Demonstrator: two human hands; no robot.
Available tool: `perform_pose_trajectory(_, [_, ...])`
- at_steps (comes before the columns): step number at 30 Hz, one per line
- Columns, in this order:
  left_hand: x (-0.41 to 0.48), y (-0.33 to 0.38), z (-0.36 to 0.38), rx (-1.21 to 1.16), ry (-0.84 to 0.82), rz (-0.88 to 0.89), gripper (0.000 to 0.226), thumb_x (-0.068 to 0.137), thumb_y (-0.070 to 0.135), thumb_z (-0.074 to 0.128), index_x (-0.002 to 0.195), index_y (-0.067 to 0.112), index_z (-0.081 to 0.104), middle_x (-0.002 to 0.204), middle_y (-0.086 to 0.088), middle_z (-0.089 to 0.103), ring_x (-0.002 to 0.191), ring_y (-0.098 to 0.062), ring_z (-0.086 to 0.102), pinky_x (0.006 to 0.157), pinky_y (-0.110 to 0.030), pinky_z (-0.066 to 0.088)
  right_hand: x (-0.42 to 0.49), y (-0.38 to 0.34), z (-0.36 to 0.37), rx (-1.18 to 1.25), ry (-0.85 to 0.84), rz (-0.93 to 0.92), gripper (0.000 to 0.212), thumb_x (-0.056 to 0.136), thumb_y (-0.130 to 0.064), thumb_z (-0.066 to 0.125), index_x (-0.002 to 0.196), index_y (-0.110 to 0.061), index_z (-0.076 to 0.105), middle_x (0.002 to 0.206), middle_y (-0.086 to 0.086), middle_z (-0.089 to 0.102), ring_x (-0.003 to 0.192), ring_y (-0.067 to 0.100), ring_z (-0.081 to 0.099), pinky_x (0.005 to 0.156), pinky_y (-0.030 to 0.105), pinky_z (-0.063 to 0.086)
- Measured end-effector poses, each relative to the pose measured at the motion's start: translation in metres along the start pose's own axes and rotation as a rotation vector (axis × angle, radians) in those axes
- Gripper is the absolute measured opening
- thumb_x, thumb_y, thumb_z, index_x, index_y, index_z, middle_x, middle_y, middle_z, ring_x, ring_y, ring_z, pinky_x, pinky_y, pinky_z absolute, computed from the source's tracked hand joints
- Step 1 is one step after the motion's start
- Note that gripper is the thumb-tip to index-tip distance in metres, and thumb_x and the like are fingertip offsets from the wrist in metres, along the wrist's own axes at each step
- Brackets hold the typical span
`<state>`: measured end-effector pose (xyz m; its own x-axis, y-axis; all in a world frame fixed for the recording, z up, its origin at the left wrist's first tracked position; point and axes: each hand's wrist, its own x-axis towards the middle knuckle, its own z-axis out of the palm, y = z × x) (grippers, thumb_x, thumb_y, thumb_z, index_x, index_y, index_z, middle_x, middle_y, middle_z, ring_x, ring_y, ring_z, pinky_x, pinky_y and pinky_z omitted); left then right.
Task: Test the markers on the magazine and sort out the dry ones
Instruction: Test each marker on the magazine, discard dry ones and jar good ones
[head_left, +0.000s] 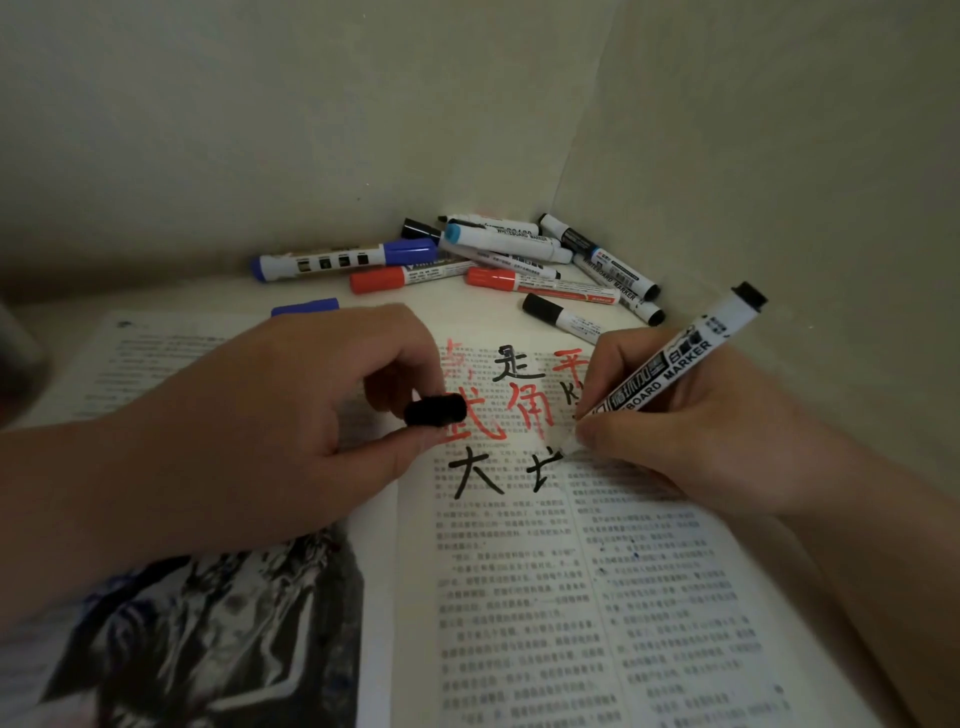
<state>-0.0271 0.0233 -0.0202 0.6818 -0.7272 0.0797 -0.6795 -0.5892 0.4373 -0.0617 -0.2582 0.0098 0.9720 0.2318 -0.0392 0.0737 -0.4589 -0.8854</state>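
An open magazine (519, 597) lies before me, its right page marked with red and black handwritten characters. My right hand (675, 436) grips a white whiteboard marker (675, 364) with a black end, its tip down on the page beside a fresh black stroke. My left hand (291, 415) rests on the left page and pinches the black cap (435, 410) between thumb and fingers. A pile of several markers (498, 254) with blue, red and black caps lies in the corner behind the magazine.
Walls (727, 156) close in at the back and right, meeting at the corner by the pile. A blue cap or marker (305, 306) peeks out just beyond my left hand. A blurred dark object (15, 358) sits at the far left edge.
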Motion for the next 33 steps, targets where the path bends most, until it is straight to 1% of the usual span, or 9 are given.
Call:
perform_pose_trajectory(2, [0.008, 0.018, -0.008, -0.039, 0.312, -0.024, 0.023, 0.082, 0.042, 0.075, 0.097, 0.040, 0.057, 0.092, 0.023, 0.065, 0.088, 0.001, 0.064, 0.076, -0.007, 0.046, 0.000, 0.000, -0.001, 0.023, 0.026, 0.007, 0.013, 0.069, -0.011, 0.074, 0.069, -0.006, 0.063, 0.049, 0.001, 0.049, 0.039, 0.009, 0.042, 0.039, 0.018, 0.033])
perform_pose_trajectory(4, [-0.003, 0.029, -0.008, -0.083, 0.390, 0.069, 0.028, 0.082, 0.030, 0.075, 0.102, 0.038, 0.057, 0.097, 0.025, 0.065, 0.093, 0.003, 0.066, 0.078, -0.007, 0.046, -0.002, 0.001, -0.001, 0.085, 0.001, 0.003, 0.011, 0.071, -0.009, 0.073, 0.070, -0.005, 0.063, 0.049, 0.003, 0.049, 0.037, 0.010, 0.041, 0.038, 0.018, 0.033])
perform_pose_trajectory(8, [0.006, 0.014, -0.001, -0.073, 0.390, 0.081, 0.031, 0.081, 0.024, 0.073, 0.104, 0.038, 0.057, 0.097, 0.023, 0.065, 0.094, 0.001, 0.066, 0.078, -0.009, 0.045, -0.006, -0.002, -0.003, 0.055, -0.104, -0.035, 0.010, 0.077, -0.008, 0.075, 0.074, -0.005, 0.066, 0.051, 0.000, 0.054, 0.042, 0.010, 0.047, 0.041, 0.019, 0.038])
perform_pose_trajectory(12, [0.011, 0.006, 0.003, -0.042, 0.387, 0.104, 0.027, 0.086, 0.031, 0.066, 0.102, 0.049, 0.053, 0.100, 0.028, 0.057, 0.091, 0.003, 0.062, 0.075, -0.013, 0.044, -0.007, -0.006, -0.005, 0.039, -0.169, -0.041, 0.014, 0.082, 0.009, 0.075, 0.075, -0.001, 0.067, 0.054, -0.004, 0.062, 0.045, 0.002, 0.054, 0.045, 0.012, 0.042])
perform_pose_trajectory(18, [0.014, 0.004, 0.011, -0.092, 0.433, 0.123, 0.023, 0.088, 0.047, 0.055, 0.110, 0.043, 0.055, 0.102, 0.035, 0.050, 0.092, 0.006, 0.053, 0.081, -0.031, 0.046, -0.004, 0.001, -0.004, 0.047, -0.072, -0.004, 0.014, 0.076, -0.011, 0.077, 0.075, -0.003, 0.065, 0.051, 0.000, 0.054, 0.040, 0.010, 0.045, 0.039, 0.018, 0.037])
perform_pose_trajectory(22, [0.016, 0.013, 0.003, -0.057, 0.437, 0.196, 0.019, 0.089, 0.037, 0.053, 0.102, 0.027, 0.063, 0.100, 0.026, 0.054, 0.086, -0.003, 0.057, 0.075, -0.023, 0.044, -0.003, -0.001, -0.002, 0.010, -0.031, 0.008, 0.015, 0.072, -0.012, 0.078, 0.071, -0.005, 0.065, 0.049, 0.001, 0.053, 0.040, 0.010, 0.045, 0.040, 0.018, 0.036])
perform_pose_trajectory(26, [0.014, 0.016, -0.001, -0.022, 0.412, 0.232, 0.023, 0.095, 0.034, 0.049, 0.107, 0.023, 0.065, 0.102, 0.024, 0.053, 0.089, -0.005, 0.057, 0.079, -0.019, 0.043, -0.002, -0.001, -0.003, -0.021, -0.008, 0.017, 0.011, 0.067, -0.015, 0.075, 0.069, -0.009, 0.067, 0.050, 0.000, 0.054, 0.041, 0.010, 0.046, 0.042, 0.019, 0.036])
perform_pose_trajectory(30, [0.012, 0.011, -0.002, -0.002, 0.381, 0.250, 0.020, 0.099, 0.036, 0.049, 0.111, 0.027, 0.062, 0.102, 0.021, 0.053, 0.094, -0.001, 0.056, 0.082, -0.015, 0.041, -0.005, -0.004, -0.004, 0.007, -0.106, 0.035, 0.007, 0.069, -0.010, 0.073, 0.066, -0.011, 0.067, 0.051, 0.005, 0.054, 0.042, 0.013, 0.047, 0.042, 0.020, 0.038])
perform_pose_trajectory(33, [0.011, 0.009, 0.001, -0.025, 0.403, 0.245, 0.011, 0.096, 0.040, 0.056, 0.106, 0.036, 0.058, 0.100, 0.021, 0.059, 0.092, -0.002, 0.059, 0.078, -0.017, 0.045, -0.003, -0.003, -0.004, -0.043, -0.075, 0.017, 0.009, 0.068, -0.009, 0.070, 0.064, -0.009, 0.062, 0.051, 0.006, 0.051, 0.042, 0.014, 0.045, 0.042, 0.020, 0.036])
